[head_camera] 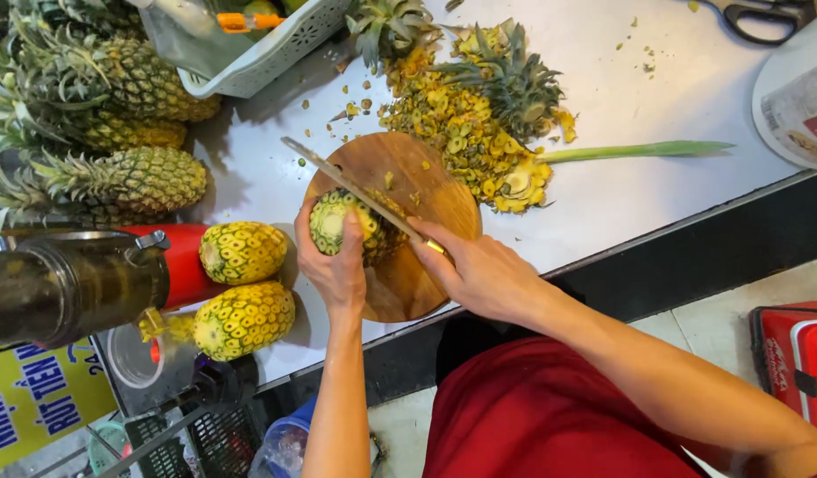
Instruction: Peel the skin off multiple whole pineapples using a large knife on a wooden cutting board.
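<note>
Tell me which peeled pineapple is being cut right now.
The pineapple on the round wooden board, steadied by the left hand under the knife. The two other peeled ones lie untouched on the table.

- Pineapple (342, 223) on board (426, 190), knife (355, 190) across it.
- Peelings (466, 124) beyond board.
- Two peeled pineapples (243, 283) left; whole ones (116, 133) far left.

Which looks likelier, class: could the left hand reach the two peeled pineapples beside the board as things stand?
Probably yes. The left hand rests on the pineapple on the board, and the peeled pineapples lie just beside it with nothing between; it would have to let go first.
</note>
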